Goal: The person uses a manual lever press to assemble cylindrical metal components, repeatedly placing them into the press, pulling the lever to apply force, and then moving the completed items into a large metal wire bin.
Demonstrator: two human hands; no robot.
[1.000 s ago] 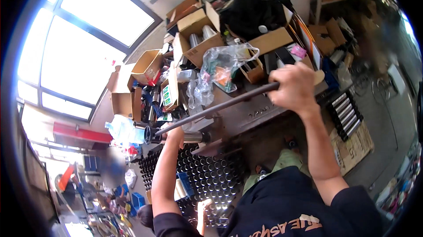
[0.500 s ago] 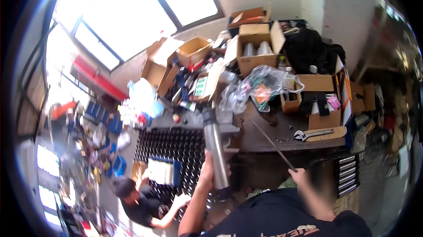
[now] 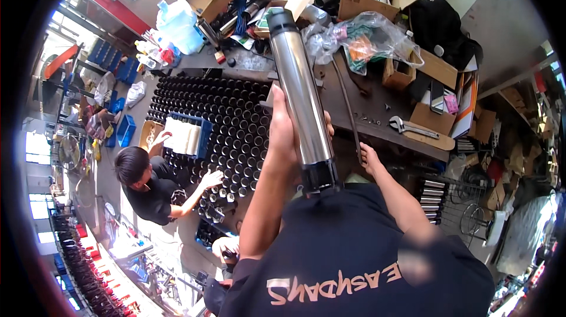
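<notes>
Apparently a holding step: left hand (image 3: 284, 122) clasps silver, black-ended metal cylinder (image 3: 302, 93), right hand (image 3: 370, 159) grips long, thin, dark rod (image 3: 349, 102); next move likely wants both steady.

A single line of large, pale peach lettering is borne by the front of the wearer's black shirt (image 3: 342, 217). The line is seen upside down and is set on a slope that rises toward the right. A solid pale block is included at its left end, and a blurred patch is met at its right end, so whether more letters are covered there cannot be told. On the tabletop (image 3: 348, 102), fine print is not made out on a green-and-white label (image 3: 261, 22).
</notes>
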